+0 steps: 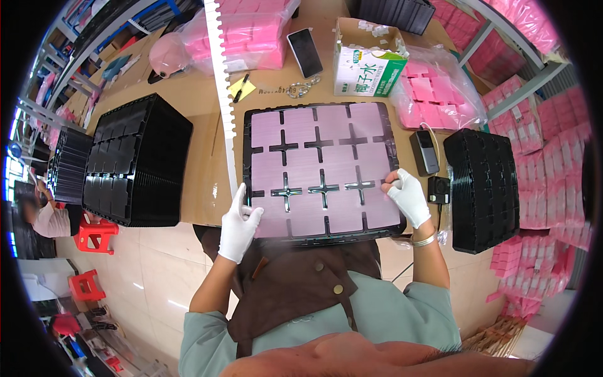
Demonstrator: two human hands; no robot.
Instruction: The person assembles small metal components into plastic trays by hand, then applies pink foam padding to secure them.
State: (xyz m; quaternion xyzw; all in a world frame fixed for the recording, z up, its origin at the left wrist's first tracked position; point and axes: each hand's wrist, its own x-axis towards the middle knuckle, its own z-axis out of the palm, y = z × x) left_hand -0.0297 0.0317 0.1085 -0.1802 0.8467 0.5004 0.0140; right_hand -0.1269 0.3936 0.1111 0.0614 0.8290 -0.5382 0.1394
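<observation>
Flat on the cardboard-covered table lies a black plastic tray (402,217), its compartments filled with pale pink-purple pieces (295,220). Its near edge sticks out past the table edge. My left hand (239,227), in a white glove, grips the tray's near left side, index finger along the edge and thumb over the rim. At the right side my right hand (409,198), gloved in white with bare fingertips showing, has its fingers bent onto the rim. The undersides of both grips are hidden.
Stacks of black trays stand left (138,163) and right (480,188). Behind are a phone (305,53), an open carton (369,63), bagged pink pieces (433,94), and a pen (240,88) on a yellow note. A white toothed strip (223,81) runs beside the tray; a small device (424,152) sits right.
</observation>
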